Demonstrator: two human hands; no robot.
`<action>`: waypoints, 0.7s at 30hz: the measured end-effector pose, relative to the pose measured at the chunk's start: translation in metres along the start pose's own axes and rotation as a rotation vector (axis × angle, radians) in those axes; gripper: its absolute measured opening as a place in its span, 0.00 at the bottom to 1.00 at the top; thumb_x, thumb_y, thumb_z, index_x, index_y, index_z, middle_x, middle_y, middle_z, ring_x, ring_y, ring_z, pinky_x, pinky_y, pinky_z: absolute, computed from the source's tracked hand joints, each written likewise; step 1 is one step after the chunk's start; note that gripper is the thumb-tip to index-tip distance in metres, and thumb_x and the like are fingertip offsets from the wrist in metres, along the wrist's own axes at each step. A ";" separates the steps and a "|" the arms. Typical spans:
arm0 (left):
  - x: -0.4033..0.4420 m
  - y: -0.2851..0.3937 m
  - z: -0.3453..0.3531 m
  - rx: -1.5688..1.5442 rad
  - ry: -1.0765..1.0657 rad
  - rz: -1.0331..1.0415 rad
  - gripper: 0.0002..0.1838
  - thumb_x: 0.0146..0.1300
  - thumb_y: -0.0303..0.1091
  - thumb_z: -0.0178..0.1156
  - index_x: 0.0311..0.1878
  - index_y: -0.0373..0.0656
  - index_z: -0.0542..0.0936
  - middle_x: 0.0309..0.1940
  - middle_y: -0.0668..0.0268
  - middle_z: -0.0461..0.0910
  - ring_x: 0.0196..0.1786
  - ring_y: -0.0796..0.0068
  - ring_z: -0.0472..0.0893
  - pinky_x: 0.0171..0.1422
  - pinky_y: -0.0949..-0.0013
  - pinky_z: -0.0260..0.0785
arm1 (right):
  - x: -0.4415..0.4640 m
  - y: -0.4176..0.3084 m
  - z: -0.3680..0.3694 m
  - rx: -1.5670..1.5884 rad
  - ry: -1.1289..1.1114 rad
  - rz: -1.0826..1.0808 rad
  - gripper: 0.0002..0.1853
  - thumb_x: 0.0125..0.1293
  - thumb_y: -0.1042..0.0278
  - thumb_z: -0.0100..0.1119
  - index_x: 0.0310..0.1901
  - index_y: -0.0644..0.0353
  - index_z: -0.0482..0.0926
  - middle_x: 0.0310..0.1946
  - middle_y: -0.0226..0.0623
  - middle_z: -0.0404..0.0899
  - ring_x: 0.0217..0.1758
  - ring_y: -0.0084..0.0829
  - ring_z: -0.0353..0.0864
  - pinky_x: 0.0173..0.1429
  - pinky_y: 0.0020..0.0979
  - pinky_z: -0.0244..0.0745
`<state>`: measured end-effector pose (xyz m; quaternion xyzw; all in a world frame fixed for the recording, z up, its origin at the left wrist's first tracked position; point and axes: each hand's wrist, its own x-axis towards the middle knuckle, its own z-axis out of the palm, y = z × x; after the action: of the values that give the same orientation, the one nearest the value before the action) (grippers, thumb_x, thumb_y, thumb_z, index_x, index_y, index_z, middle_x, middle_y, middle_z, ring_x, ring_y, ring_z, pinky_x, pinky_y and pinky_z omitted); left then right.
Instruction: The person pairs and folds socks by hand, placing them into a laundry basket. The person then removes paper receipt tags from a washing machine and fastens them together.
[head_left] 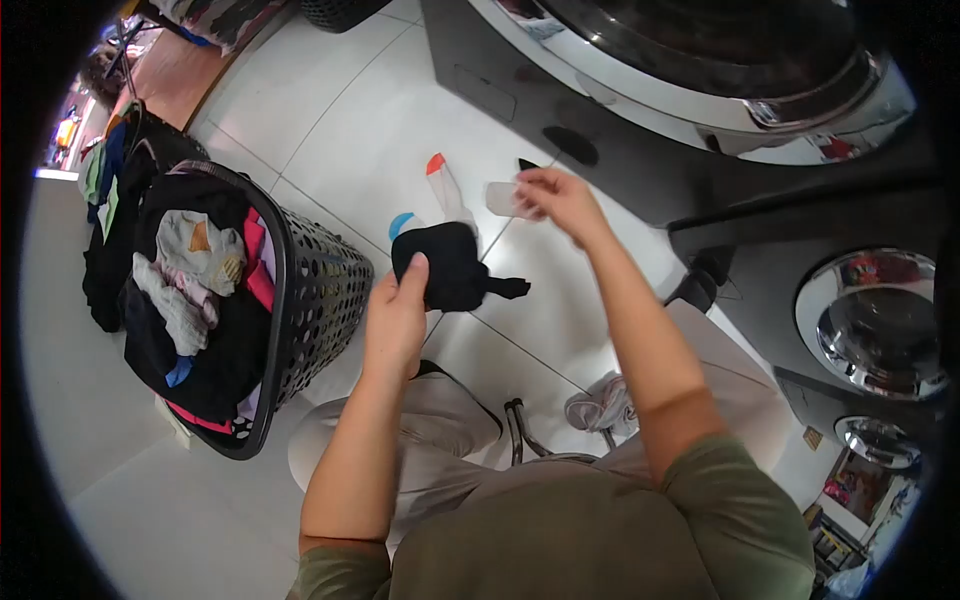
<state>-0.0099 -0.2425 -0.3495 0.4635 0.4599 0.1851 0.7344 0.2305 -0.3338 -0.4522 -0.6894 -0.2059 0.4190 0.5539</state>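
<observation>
1. Head view: the left hand [395,322] is pinching a black cloth bundle [445,265], thumb on top, above the floor [360,120].
2. The right hand [552,200] is overlapping a pale fabric piece [501,198], fingers bunching; blur is hiding any grip.
3. 1 orange-toed sock [442,185] and 1 blue-toed sock [402,226] are lying beyond the bundle.
4. Left, a heaped laundry basket [325,285] is standing.

Black fabric bundle [440,265]: folded, held along one side by the left hand [398,315], narrow strip projecting right. Orange-tipped white sock [447,190], blue-tipped sock [403,224]: on tiled floor [345,150], partly hidden. Pale fabric piece [499,199]: at right hand [558,205], grip unclear.
</observation>
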 end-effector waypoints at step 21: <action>0.003 -0.001 0.003 0.245 -0.059 0.166 0.18 0.70 0.42 0.54 0.37 0.32 0.79 0.35 0.61 0.77 0.33 0.68 0.74 0.39 0.66 0.66 | -0.091 -0.098 -0.054 0.477 -0.575 -0.194 0.12 0.54 0.81 0.57 0.42 0.62 0.75 0.37 0.35 0.78 0.39 0.27 0.77 0.46 0.25 0.70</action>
<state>-0.0057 -0.2425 -0.3509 0.5911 0.4173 0.1739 0.6679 0.2408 -0.4043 -0.3265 -0.3728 -0.3138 0.5772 0.6553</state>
